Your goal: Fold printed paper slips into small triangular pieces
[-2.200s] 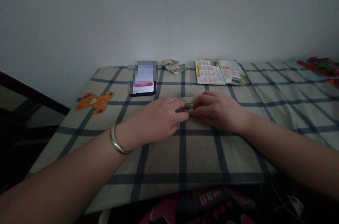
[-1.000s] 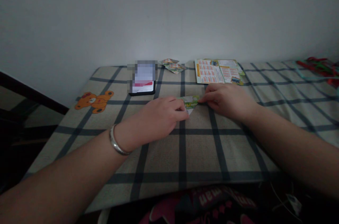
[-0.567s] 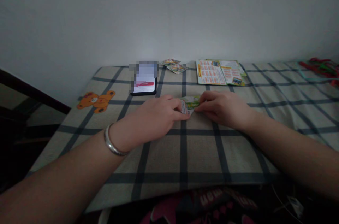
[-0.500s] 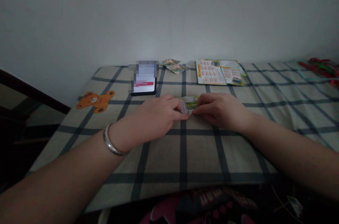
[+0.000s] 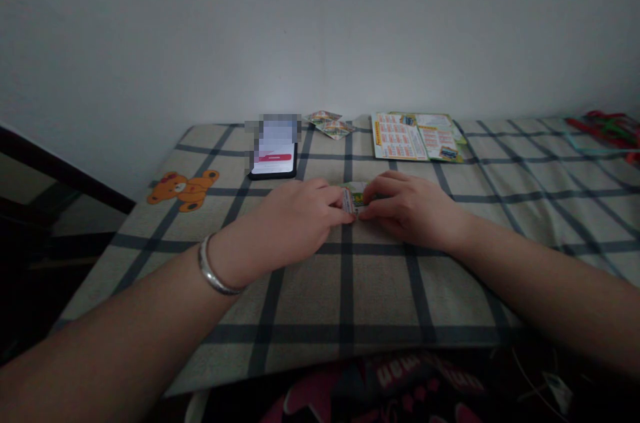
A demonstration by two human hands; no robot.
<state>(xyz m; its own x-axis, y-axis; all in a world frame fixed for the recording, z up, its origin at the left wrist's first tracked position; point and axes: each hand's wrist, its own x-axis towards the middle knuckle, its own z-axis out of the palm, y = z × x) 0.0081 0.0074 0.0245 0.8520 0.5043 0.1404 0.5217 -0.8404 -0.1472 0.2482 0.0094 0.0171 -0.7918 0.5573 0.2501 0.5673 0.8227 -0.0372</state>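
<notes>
Compared with a second ago, the right hand has come in toward the left hand, so less of the printed paper shows between them; the left hand has barely moved. Both hands are nearly closed, fingers curled and thumb close to forefinger, each having hold of one side of the paper, which is on the counter, nearer the wearer than the phone and to its right. The left hand seems to pin the piece so that it cannot slip while the right presses its edge. The paper is small, thin, green and white; its full outline is hidden.

A smooth silvery bangle rings the left wrist. The lit phone faces the wearer, presumably for easy viewing. Just right of it, two diamond-shaped folded papers overlap; farther right lie flat calendar sheets. Left of the phone is a flat orange bear figure. Woven-looking checked cloth covers the counter, rumpled well to the phone's right.
</notes>
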